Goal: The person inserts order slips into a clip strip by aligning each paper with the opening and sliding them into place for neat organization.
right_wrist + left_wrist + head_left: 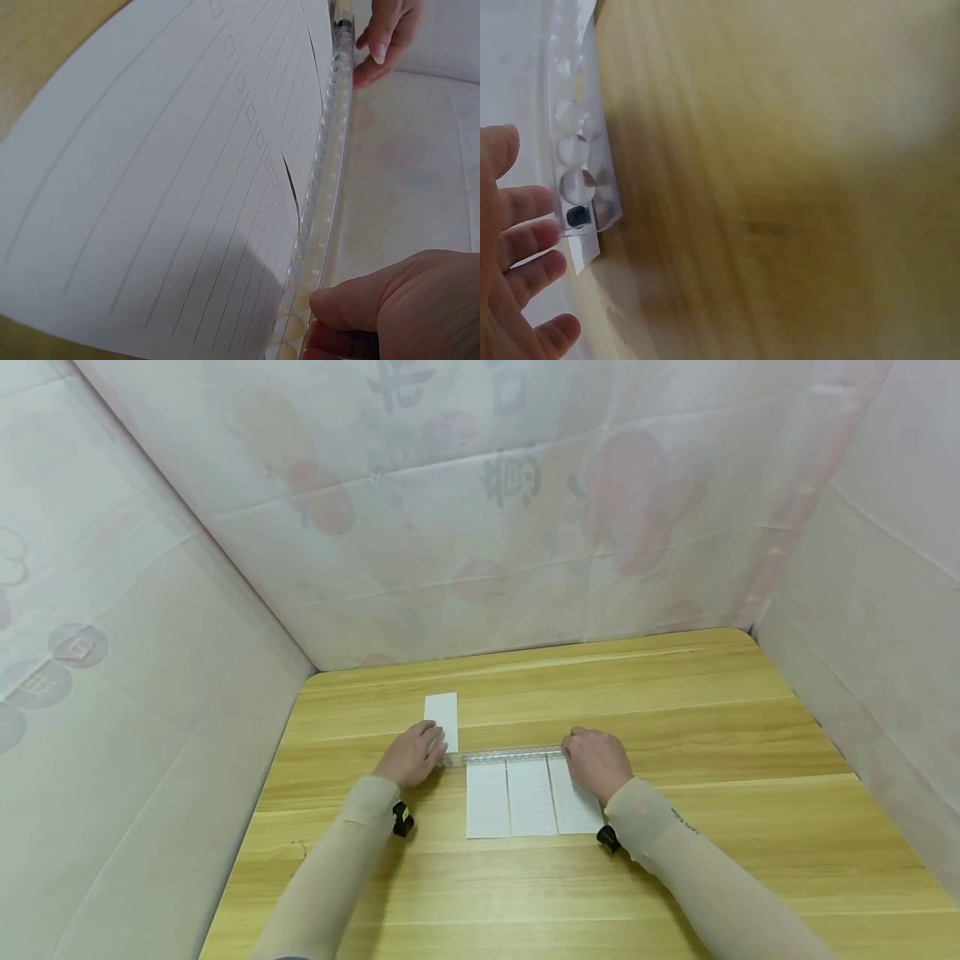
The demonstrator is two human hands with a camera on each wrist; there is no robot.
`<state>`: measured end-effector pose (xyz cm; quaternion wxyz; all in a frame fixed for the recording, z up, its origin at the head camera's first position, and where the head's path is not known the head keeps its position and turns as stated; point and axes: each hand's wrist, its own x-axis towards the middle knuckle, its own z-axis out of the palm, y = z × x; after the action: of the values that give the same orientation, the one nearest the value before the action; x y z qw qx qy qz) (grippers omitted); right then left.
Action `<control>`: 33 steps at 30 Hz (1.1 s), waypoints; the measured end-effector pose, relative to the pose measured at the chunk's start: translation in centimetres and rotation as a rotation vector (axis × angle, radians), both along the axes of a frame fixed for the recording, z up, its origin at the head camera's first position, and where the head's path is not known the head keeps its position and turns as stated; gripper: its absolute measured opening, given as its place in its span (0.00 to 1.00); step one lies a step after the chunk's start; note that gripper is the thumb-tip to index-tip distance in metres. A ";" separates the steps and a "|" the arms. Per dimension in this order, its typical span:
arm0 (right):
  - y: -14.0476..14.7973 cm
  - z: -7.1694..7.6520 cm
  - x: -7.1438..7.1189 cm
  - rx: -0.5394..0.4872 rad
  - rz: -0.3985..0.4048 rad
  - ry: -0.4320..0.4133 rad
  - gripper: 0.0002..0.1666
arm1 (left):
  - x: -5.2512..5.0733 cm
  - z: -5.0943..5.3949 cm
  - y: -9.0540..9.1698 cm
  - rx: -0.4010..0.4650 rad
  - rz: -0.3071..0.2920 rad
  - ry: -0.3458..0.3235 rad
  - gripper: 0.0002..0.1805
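A long clear plastic ruler (517,755) with a row of circles along it lies across the top edges of several white lined paper slips (531,797), set side by side. At its left end is my left hand (412,755); in the left wrist view the fingers (534,201) are loosely bent beside the ruler's end, thumb apart. My right hand (597,762) pinches the ruler's right end, its thumb (349,300) on the edge in the right wrist view. That hand partly covers the rightmost slip. Another white slip (442,714) lies beyond my left hand.
The wood-grain table (450,902) runs back to a printed cloth wall (465,552), with more cloth at the left and right sides. Small black wrist cameras are strapped under both sleeves, close to the tabletop.
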<state>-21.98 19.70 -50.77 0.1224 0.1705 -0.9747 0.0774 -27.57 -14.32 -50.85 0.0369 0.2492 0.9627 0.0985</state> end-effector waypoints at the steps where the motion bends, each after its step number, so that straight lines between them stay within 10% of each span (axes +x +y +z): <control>1: 0.0 0.0 0.0 0.002 0.001 0.001 0.07 | -0.2 0.0 0.0 0.006 0.000 -0.003 0.28; 14: 0.3 0.1 0.0 0.010 -0.018 -0.013 0.07 | -3.2 -0.3 2.3 0.042 0.161 -0.085 0.34; 33: 0.6 0.4 0.7 -0.060 0.021 -0.058 0.04 | -3.9 -0.9 0.3 0.000 0.199 -0.090 0.35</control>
<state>-21.25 20.29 -50.33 0.0981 0.1749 -0.9732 0.1127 -31.46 -14.06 -51.79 0.0699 0.1475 0.9801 0.1128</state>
